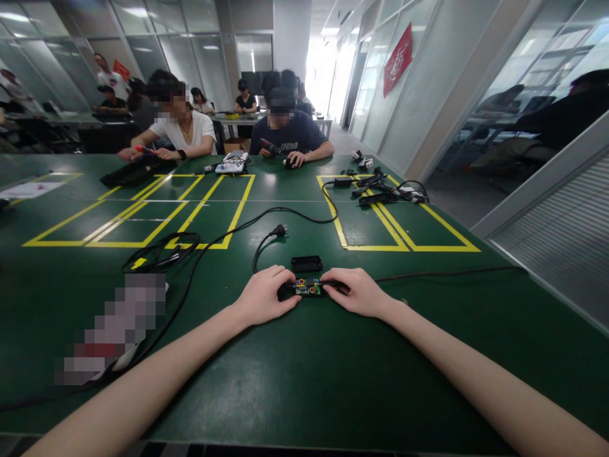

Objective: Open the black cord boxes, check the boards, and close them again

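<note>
A small green circuit board [308, 287] with copper-coloured ring coils lies between my two hands, just above the green tabletop or on it; I cannot tell which. My left hand [268, 296] is closed around its left end, where a dark part shows between thumb and fingers. At the right end, my right hand [356, 291] pinches the board's edge and the black lead there. An open black plastic case half [307, 263] sits just behind the board. Beyond my left hand, a black mains plug [280, 230] lies on its short cord. Another thin black cable [451, 274] runs off rightward.
To the left lie a blurred-out power strip [126, 317] and a coiled black cable [166, 251]. Yellow tape [290, 246] outlines mark the table. Adapters and cords [380, 187] are piled at the back right. Two people work across the table, near a white device [232, 162].
</note>
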Available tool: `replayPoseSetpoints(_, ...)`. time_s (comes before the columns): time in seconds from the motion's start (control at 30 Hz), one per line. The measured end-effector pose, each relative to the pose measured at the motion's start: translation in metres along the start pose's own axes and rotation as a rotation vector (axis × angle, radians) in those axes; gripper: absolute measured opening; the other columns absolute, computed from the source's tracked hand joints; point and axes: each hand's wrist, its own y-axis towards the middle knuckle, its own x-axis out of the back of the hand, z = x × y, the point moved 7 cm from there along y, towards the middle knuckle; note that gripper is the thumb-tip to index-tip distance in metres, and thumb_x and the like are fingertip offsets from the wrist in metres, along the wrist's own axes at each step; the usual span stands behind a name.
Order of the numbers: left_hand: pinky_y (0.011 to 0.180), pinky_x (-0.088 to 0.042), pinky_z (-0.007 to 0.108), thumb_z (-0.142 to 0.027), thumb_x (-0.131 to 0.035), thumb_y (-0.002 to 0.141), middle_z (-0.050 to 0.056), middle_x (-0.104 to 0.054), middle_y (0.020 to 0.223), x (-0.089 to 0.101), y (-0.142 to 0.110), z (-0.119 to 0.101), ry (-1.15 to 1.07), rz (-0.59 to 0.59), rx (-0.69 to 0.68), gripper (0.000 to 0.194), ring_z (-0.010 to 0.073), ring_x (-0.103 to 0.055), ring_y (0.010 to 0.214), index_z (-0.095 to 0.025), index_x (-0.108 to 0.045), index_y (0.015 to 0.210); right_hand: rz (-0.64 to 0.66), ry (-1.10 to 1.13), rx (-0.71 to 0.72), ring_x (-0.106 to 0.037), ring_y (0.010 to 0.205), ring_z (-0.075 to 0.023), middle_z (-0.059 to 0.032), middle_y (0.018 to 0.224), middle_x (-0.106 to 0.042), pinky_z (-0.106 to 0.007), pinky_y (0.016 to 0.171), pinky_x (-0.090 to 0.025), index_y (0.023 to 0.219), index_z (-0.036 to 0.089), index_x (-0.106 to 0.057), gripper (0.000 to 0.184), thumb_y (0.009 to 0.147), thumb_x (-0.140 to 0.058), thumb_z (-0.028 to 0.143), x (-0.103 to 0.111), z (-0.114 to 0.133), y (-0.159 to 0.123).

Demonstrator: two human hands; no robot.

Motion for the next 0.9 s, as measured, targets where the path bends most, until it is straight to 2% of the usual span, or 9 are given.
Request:
replayPoseSetpoints(0.1, 0.075, -0.053, 0.032, -0.029, -0.077, 0.083, 0.002, -0.07, 0.093, 0.001, 0.001, 0.0, 0.011, -0.009, 0.009, 0.018, 0.0208, -0.067, 0.086, -0.022, -0.064, 0.094, -0.009, -0.016, -0.013, -0.063, 0.062, -0.0142, -0.0033, 0.084, -0.074, -0.025, 0.06, -0.048, 0.101, 0.02, -0.066, 0.01, 0.095, -0.058, 0.022, -0.001, -0.003, 0.0)
replayPoseSetpoints(0.2, 0.075, -0.053, 0.032, -0.03, -0.077, 0.085, 0.002, -0.07, 0.093, 0.001, 0.002, -0.001, 0.016, -0.02, -0.002, 0.018, 0.021, -0.066, 0.086, -0.022, -0.063, 0.093, -0.008, -0.02, 0.023, -0.062, 0.063, -0.015, -0.0027, 0.078, -0.068, -0.025, 0.06, -0.047, 0.092, 0.02, -0.063, 0.008, 0.096, -0.057, 0.022, 0.0, 0.0, 0.001)
replayPoseSetpoints(0.4, 0.077, -0.051, 0.035, -0.032, -0.073, 0.088, 0.004, -0.069, 0.09, 0.0, 0.0, -0.005, 0.098, -0.012, -0.03, 0.017, 0.0231, -0.064, 0.086, -0.021, -0.061, 0.089, 0.028, -0.012, 0.107, -0.067, 0.081, -0.0185, -0.007, 0.096, -0.069, -0.028, 0.07, -0.052, 0.09, 0.021, -0.059, 0.013, 0.092, -0.069, 0.029, 0.001, 0.008, 0.003)
replayPoseSetpoints(0.47, 0.079, -0.051, 0.038, -0.033, -0.07, 0.09, 0.006, -0.069, 0.092, -0.001, -0.001, -0.01, 0.163, 0.012, -0.025, 0.015, 0.0253, -0.064, 0.089, -0.02, -0.061, 0.089, 0.017, -0.042, 0.13, -0.068, 0.082, -0.0193, -0.0073, 0.095, -0.07, -0.03, 0.071, -0.052, 0.089, 0.021, -0.06, 0.013, 0.093, -0.07, 0.029, 0.001, 0.008, 0.003)
replayPoseSetpoints(0.6, 0.094, -0.05, 0.048, -0.033, -0.066, 0.093, 0.011, -0.072, 0.104, -0.002, -0.007, -0.024, 0.294, 0.076, 0.002, 0.017, 0.0304, -0.065, 0.101, -0.018, -0.066, 0.102, -0.019, -0.076, 0.196, -0.067, 0.084, -0.0214, -0.0086, 0.093, -0.071, -0.034, 0.073, -0.054, 0.088, 0.021, -0.064, 0.012, 0.096, -0.068, 0.03, 0.003, 0.012, 0.004)
replayPoseSetpoints(0.73, 0.108, -0.045, 0.057, -0.035, -0.062, 0.096, 0.016, -0.072, 0.123, 0.0, -0.016, -0.03, 0.283, 0.087, 0.041, 0.031, 0.0347, -0.063, 0.117, -0.018, -0.068, 0.121, 0.005, -0.074, 0.194, -0.067, 0.085, -0.022, -0.009, 0.095, -0.071, -0.035, 0.074, -0.055, 0.089, 0.021, -0.067, 0.011, 0.096, -0.067, 0.03, 0.002, 0.013, 0.004)
replayPoseSetpoints(0.83, 0.115, -0.037, 0.066, -0.048, -0.066, 0.093, 0.018, -0.056, 0.152, 0.008, -0.024, -0.024, 0.336, 0.092, 0.113, 0.056, 0.0412, -0.048, 0.142, -0.024, -0.058, 0.143, 0.001, -0.06, 0.181, -0.067, 0.086, -0.0227, -0.0091, 0.095, -0.071, -0.035, 0.073, -0.055, 0.091, 0.021, -0.066, 0.009, 0.096, -0.067, 0.028, 0.002, 0.012, 0.004)
replayPoseSetpoints(0.9, 0.116, -0.029, 0.076, -0.056, -0.072, 0.087, 0.019, -0.045, 0.161, 0.021, -0.028, -0.019, 0.398, 0.103, 0.169, 0.075, 0.0461, -0.035, 0.151, -0.028, -0.048, 0.153, -0.005, -0.055, 0.18, -0.067, 0.087, -0.0228, -0.0091, 0.096, -0.071, -0.035, 0.073, -0.055, 0.091, 0.021, -0.066, 0.008, 0.096, -0.067, 0.027, 0.002, 0.011, 0.004)
